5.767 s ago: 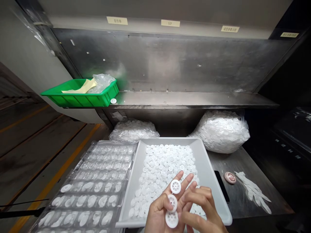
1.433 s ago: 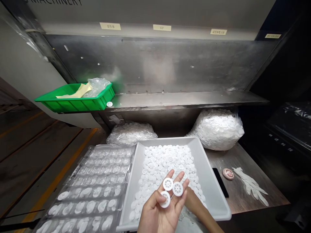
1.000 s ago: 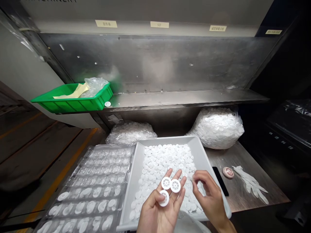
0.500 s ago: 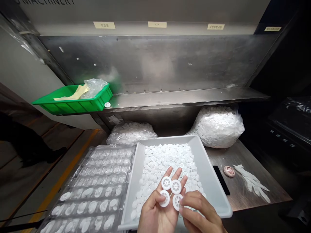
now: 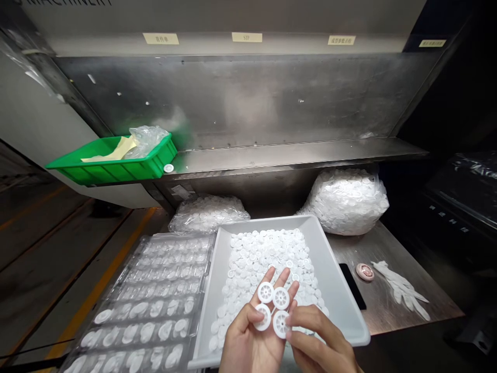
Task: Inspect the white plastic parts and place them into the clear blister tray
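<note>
Palm up over the bin, my left hand (image 5: 252,339) holds a cluster of several small white spoked wheels (image 5: 281,298), with the thumb pressed on the lower left one. A thin white strip shows between the wheels. My right hand (image 5: 320,336) pinches the edge of the lower right wheel (image 5: 281,324) between thumb and fingers. Beneath both hands is a grey plastic bin (image 5: 337,280) filled with loose white round parts (image 5: 267,248). To its left lie clear plastic trays (image 5: 155,295), stacked, with white parts in rows of pockets.
Bags of white parts stand behind the bin, one at left (image 5: 209,213) and a larger one at right (image 5: 347,202). A green crate (image 5: 116,173) and a loose wheel (image 5: 168,168) sit on the metal shelf. At right are a phone (image 5: 352,286), a pink round item (image 5: 365,272) and white gloves (image 5: 402,290).
The lower right wheel has shifted slightly left in my right hand's pinch. The dark leg and shoe at far left are gone from view. My view has shifted slightly.
</note>
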A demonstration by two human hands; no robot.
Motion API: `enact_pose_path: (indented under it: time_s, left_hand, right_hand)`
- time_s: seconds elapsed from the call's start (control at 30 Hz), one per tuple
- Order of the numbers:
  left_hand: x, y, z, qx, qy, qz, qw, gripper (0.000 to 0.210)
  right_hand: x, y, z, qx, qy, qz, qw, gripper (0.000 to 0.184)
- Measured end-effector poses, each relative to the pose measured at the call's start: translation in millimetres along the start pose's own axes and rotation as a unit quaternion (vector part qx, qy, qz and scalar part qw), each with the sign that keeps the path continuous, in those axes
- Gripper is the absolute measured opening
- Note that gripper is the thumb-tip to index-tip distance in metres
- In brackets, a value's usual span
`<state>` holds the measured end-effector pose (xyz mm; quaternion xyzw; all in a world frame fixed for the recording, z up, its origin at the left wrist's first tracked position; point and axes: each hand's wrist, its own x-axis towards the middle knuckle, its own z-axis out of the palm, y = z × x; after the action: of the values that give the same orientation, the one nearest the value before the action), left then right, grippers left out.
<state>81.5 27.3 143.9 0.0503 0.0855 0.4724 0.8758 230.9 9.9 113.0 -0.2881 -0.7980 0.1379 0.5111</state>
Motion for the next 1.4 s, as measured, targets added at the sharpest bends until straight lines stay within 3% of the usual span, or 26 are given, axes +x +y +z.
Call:
enact_pose_path:
  time_s: [0.23,0.33,0.5,0.7,0.93,1.27,1.4]
  left_hand:
    - [0.1,-0.6,2.9,-0.017,0.030,0.001,0.999,0.069]
    - [-0.4,-0.6,2.8,-0.016,0.034,0.001,0.999,0.074]
    - [-0.3,-1.3,-1.8,-0.003,0.002,-0.008,1.000,0.062]
    - [-0.2,-2.6,-2.7,-0.004,-0.003,-0.023,1.000,0.050]
    - [-3.6,-3.0,0.0,-0.013,0.013,-0.032,0.999,0.048]
    - [0.0,-4.5,3.9,-0.008,-0.059,-0.018,0.998,0.050]
    - [-1.4,-5.0,3.3,0.004,-0.063,-0.018,0.998,0.050]
  right_hand:
    - [1.7,-1.1,0.3,-0.017,-0.014,0.000,1.000,0.035]
    - [3.8,-2.2,1.9,-0.037,0.014,-0.008,0.999,0.031]
    - [9.7,-5.6,3.5,-0.095,0.023,-0.029,0.995,0.024]
    - [17.0,-17.4,12.5,-0.124,0.040,0.030,0.991,0.015]
    - [15.0,-21.9,17.5,-0.127,0.041,0.063,0.989,0.020]
    - [15.0,-22.3,23.5,-0.126,0.065,0.096,0.985,0.027]
    - [16.5,-25.2,23.6,-0.136,0.080,0.113,0.981,0.024]
